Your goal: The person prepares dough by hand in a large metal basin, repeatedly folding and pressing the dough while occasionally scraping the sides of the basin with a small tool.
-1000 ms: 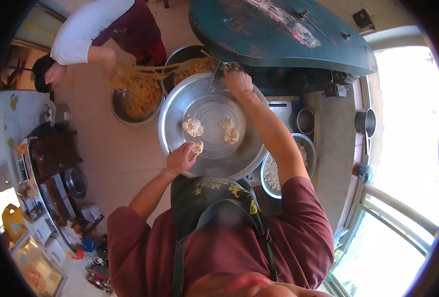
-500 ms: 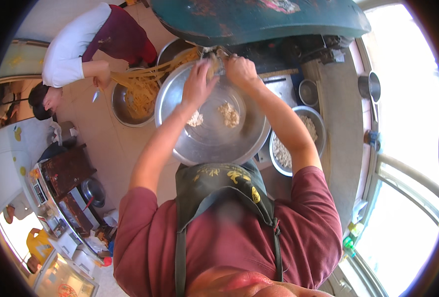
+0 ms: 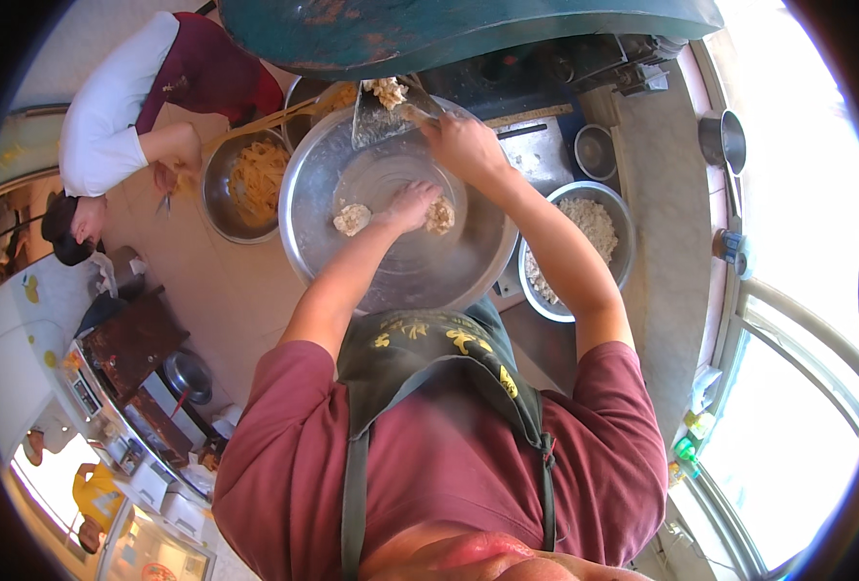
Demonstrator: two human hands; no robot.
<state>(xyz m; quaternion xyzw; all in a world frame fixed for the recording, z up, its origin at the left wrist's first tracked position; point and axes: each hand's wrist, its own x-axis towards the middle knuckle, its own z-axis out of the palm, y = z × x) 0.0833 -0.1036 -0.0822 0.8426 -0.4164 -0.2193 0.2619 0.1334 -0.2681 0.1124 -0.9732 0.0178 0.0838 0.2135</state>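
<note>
A wide metal bowl [image 3: 303, 261] sits before me, its inner wall streaked with pale residue. Down in it, my left hand [image 3: 412, 205] has its fingers closed against a lump of crumbly pale dough [image 3: 440, 217], partly covering it. A second dough lump [image 3: 352, 219] lies to the left, apart from the hand. Over the bowl's far rim, my right hand [image 3: 463, 145] grips a flat metal plate-like tool [image 3: 376, 128]; how the fingers wrap it is partly hidden. More dough [image 3: 387, 92] rests on that plate, under the edge of a green machine [image 3: 449, 29].
On the right, a metal bowl [image 3: 626, 247] holds white crumbly pieces, near a small bowl [image 3: 596, 152] and a pot [image 3: 723, 140]. At left, a person in a white top [image 3: 110, 111] handles long yellow strips beside a bowl of yellow strips [image 3: 255, 184].
My left hand has come down from the machine's edge to the dough lump in the bowl. The plate with dough on it now shows beside my right hand. The whole view has shifted slightly.
</note>
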